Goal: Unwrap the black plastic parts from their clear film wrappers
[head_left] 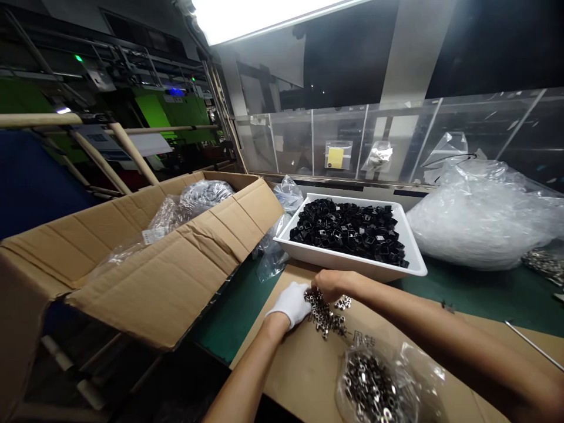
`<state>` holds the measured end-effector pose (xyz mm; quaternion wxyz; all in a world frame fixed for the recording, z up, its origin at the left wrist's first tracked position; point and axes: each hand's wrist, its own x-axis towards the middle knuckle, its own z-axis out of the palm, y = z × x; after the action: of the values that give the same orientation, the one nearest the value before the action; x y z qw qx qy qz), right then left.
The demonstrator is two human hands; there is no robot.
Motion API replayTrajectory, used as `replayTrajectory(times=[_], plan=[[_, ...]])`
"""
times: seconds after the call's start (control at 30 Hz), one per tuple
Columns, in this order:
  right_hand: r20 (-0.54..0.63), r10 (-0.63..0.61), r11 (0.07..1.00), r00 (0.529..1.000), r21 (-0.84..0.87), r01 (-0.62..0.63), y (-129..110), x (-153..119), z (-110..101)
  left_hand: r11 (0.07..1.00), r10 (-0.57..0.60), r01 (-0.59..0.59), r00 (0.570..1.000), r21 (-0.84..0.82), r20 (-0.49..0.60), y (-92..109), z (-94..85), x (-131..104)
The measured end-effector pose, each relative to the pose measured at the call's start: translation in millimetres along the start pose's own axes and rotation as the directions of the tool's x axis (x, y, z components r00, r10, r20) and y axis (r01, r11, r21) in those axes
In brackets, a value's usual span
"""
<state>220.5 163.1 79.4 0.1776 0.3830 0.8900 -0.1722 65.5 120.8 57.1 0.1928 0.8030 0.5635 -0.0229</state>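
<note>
My left hand (291, 301), in a white glove, is closed at the left edge of a pile of small shiny metal ring-shaped pieces (324, 318) on a flat cardboard sheet (291, 376). Bare, my right hand (331, 284) meets it at the top of the pile, its fingers curled down and pinched together. Whatever lies between the fingertips of either hand is hidden or too small to name. Nearer to me, a clear plastic bag (412, 385) holds many more of these metal pieces (369, 382).
Behind my hands stands a white tray (416, 249) full of small black square parts (348, 229). An open cardboard box (167, 288) with plastic bags is at left. A large filled clear bag (476, 211) sits at right, near a thin metal rod (533, 343).
</note>
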Motion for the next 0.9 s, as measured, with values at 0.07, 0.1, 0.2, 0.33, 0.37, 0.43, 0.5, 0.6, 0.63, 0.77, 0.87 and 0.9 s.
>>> replayTrajectory(times=[0.07, 0.1, 0.2, 0.33, 0.37, 0.43, 0.5, 0.6, 0.63, 0.77, 0.87, 0.9], plan=[[-0.007, 0.032, 0.999, 0.999, 0.043, -0.032, 0.3, 0.7, -0.9, 1.0, -0.03, 0.03, 1.0, 0.001, 0.005, 1.1, 3.1, 4.4], [-0.007, 0.051, 0.997, 0.999, 0.063, -0.051, 0.1, 1.0, -1.4, 0.999, -0.05, 0.05, 0.999, 0.003, 0.01, 1.4, 5.2, 6.7], [-0.016, 0.098, 0.991, 0.995, 0.097, -0.096, -1.8, 2.9, -1.7, 0.996, -0.088, 0.088, 0.996, 0.005, 0.018, 2.5, 11.9, 12.6], [-0.037, 0.158, 0.982, 0.987, 0.11, -0.153, -5.4, 7.2, 1.7, 0.993, -0.12, 0.12, 0.993, 0.007, 0.001, 4.0, 16.1, 15.5], [-0.038, 0.174, 0.979, 0.984, 0.114, -0.168, -6.1, 8.0, 2.7, 0.991, -0.135, 0.136, 0.991, 0.006, -0.003, 4.5, 15.7, 15.6], [-0.039, 0.2, 0.973, 0.979, 0.122, -0.194, -7.2, 9.0, 4.3, 0.987, -0.163, 0.163, 0.987, -0.001, 0.002, 5.6, 14.0, 15.7], [-0.043, 0.226, 0.967, 0.973, 0.131, -0.219, -7.8, 9.5, 5.4, 0.984, -0.18, 0.18, 0.984, -0.002, 0.013, 7.0, 12.2, 15.8], [-0.057, 0.27, 0.955, 0.961, 0.145, -0.259, -7.4, 12.1, 7.6, 0.981, -0.194, 0.194, 0.981, 0.006, 0.004, 8.4, 12.3, 16.5], [-0.061, 0.282, 0.951, 0.958, 0.149, -0.27, -6.9, 13.7, 8.6, 0.98, -0.196, 0.196, 0.981, 0.011, -0.005, 8.4, 13.1, 17.1], [-0.075, 0.305, 0.942, 0.949, 0.166, -0.29, -4.0, 20.5, 13.2, 0.98, -0.195, 0.195, 0.981, 0.025, -0.008, 5.6, 18.0, 21.6], [-0.098, 0.308, 0.94, 0.946, 0.185, -0.287, -2.4, 20.5, 14.4, 0.978, -0.207, 0.206, 0.978, 0.038, 0.01, 2.5, 19.9, 24.1], [-0.107, 0.306, 0.94, 0.946, 0.191, -0.282, -2.1, 18.6, 13.8, 0.977, -0.209, 0.208, 0.978, 0.042, 0.012, 1.7, 20.0, 23.9]])
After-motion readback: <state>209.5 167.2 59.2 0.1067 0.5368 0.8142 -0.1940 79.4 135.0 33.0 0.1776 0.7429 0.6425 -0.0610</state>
